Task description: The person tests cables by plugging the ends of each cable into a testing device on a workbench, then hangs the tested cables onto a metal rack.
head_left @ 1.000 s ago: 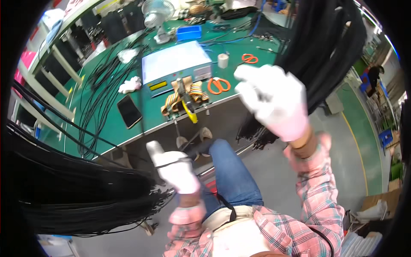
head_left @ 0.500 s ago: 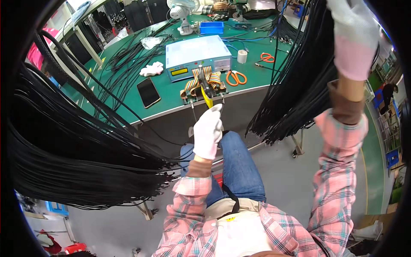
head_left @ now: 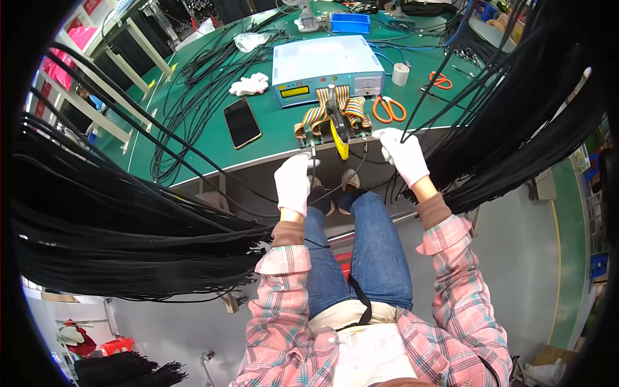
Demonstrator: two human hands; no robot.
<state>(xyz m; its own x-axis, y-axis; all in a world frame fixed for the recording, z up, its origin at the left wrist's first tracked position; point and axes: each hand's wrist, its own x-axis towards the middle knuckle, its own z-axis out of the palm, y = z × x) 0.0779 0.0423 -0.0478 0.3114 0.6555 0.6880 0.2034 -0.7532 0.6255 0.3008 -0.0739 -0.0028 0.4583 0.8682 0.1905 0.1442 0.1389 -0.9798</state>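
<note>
A test box point(head_left: 327, 68), pale blue with a small yellow display, stands on the green table. Striped ribbon cables point(head_left: 313, 120) run from its front to a fixture at the table edge, which has a black clamp with a yellow handle point(head_left: 340, 143). My white-gloved left hand point(head_left: 293, 184) has its fingers closed at a black cable by the fixture's left connector point(head_left: 313, 148). My gloved right hand point(head_left: 406, 158) is right of the right connector point(head_left: 366, 138), fingers curled, with a thin black cable rising from them towards the right bundle. The fingertips' exact grip is partly hidden.
Thick bundles of black cables hang at left point(head_left: 129, 238) and right point(head_left: 516, 122). On the table lie a phone point(head_left: 242, 123), orange-handled scissors point(head_left: 389, 109), a white glove point(head_left: 249, 84), a tape roll point(head_left: 400, 73), a blue tray point(head_left: 350, 23) and loose black cables point(head_left: 193, 97).
My right hand has come down from the right bundle to beside the fixture. My left hand has left the yellow handle and shifted left to the cable there. The view has shifted slightly.
</note>
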